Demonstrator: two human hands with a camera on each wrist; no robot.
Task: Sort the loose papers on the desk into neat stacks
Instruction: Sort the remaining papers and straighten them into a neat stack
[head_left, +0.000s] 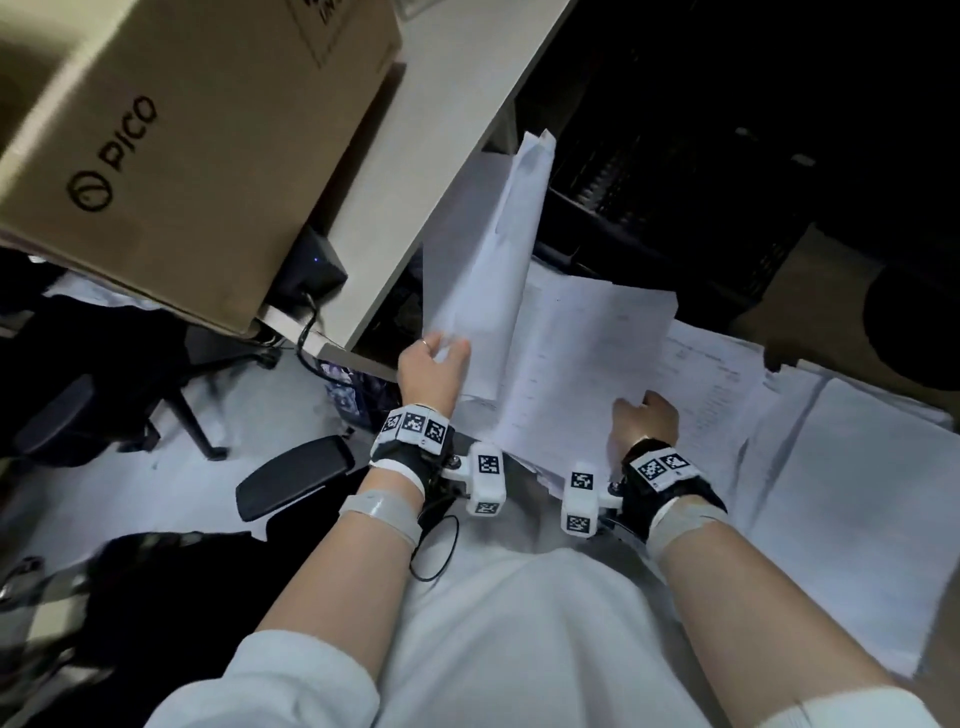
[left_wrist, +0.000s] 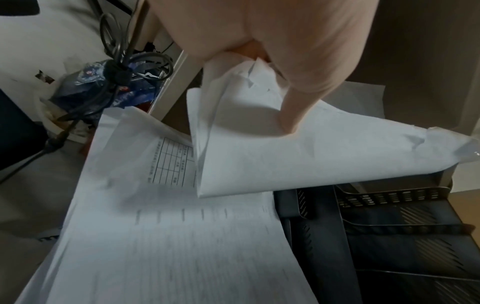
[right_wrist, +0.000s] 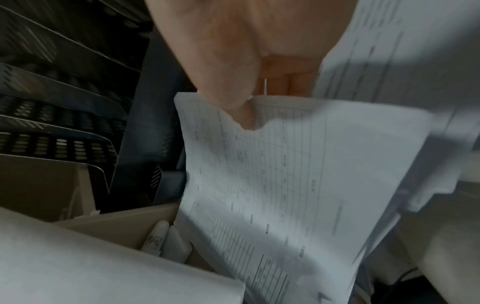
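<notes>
My head camera looks steeply down from above, taking in both forearms, the bench (head_left: 441, 171) edge and the spread papers (head_left: 587, 364). My left wrist camera sits very close behind the left hand (left_wrist: 285, 51), facing along it onto those papers (left_wrist: 182, 236) and the black tray rack (left_wrist: 402, 236). My right wrist camera is equally close behind the right hand (right_wrist: 246, 51), sharing the papers (right_wrist: 298, 174) and the rack (right_wrist: 64, 123).

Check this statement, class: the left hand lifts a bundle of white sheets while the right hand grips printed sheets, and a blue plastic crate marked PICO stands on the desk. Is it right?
One detail is wrong. The head view shows a brown cardboard box marked PICO, not a blue plastic crate. The left hand does lift white sheets, and the right hand does grip printed sheets.
</notes>
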